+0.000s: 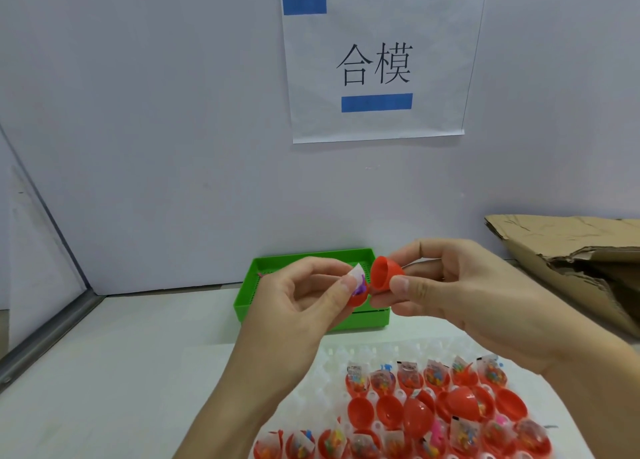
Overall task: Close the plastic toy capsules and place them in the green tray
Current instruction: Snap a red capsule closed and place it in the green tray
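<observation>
Red plastic capsule halves meet between two hands: the left hand [304, 296] pinches the filled half [358, 297], its toy packet poking up, while the right hand [450, 285] pinches the empty cap [386, 273], mouth turned toward it, seemingly to press them shut. Just behind both grips waits the green tray [249, 285]. Below, open capsules [433, 413] crowd the worktop [121, 372]. A wall sign [375, 64] reads "合模".

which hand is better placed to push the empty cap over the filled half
Right, likely. The right hand pinches the empty red cap, its open side facing the filled half gripped by the left hand. That half holds a toy packet, so it is better kept steady.
</observation>
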Tool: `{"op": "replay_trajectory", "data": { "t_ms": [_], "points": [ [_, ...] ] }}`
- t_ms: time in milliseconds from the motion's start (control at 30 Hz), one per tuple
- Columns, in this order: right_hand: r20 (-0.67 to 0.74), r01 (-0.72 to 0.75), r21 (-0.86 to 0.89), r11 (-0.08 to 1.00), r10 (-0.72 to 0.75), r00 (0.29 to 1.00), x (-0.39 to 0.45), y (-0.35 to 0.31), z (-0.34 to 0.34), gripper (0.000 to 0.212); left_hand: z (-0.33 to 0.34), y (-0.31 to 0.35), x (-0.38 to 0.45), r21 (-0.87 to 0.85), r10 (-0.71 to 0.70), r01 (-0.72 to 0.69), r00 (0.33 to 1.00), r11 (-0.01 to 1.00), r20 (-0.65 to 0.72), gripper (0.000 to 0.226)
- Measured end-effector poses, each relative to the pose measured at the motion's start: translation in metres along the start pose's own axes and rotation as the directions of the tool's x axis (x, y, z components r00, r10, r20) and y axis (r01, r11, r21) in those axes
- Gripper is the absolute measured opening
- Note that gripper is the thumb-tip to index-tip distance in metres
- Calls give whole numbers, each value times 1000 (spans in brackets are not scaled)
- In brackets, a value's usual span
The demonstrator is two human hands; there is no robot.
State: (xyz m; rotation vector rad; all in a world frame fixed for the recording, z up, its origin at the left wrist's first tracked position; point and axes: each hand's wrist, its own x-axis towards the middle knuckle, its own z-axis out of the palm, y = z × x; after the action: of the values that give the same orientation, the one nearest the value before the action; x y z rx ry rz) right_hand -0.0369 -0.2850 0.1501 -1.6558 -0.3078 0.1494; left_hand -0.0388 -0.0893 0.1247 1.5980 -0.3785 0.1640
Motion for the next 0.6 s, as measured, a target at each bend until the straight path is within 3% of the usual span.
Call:
{"op": "replay_trajectory", "data": {
  "t_ms": [233, 400, 500, 600],
  "points": [
    [-33, -47, 40, 998, 49, 998, 2, 4, 0, 39, -2, 1, -1, 82, -12, 12, 1000, 997, -1, 35],
    [-47, -48, -34, 998, 46, 998, 4, 7, 1, 26, -2, -1, 0, 80, 7, -4, 999, 997, -35, 18],
    [-124, 23, -246, 969, -55, 991, 4, 8, -2, 25, -1, -2, 0, 59, 15, -11, 998, 998, -53, 15],
    [-231, 156, -414, 897, -270, 935, -1, 3, -3, 20, 1, -4, 0, 43, 14, -10, 995, 999, -95, 15]
  ]
}}
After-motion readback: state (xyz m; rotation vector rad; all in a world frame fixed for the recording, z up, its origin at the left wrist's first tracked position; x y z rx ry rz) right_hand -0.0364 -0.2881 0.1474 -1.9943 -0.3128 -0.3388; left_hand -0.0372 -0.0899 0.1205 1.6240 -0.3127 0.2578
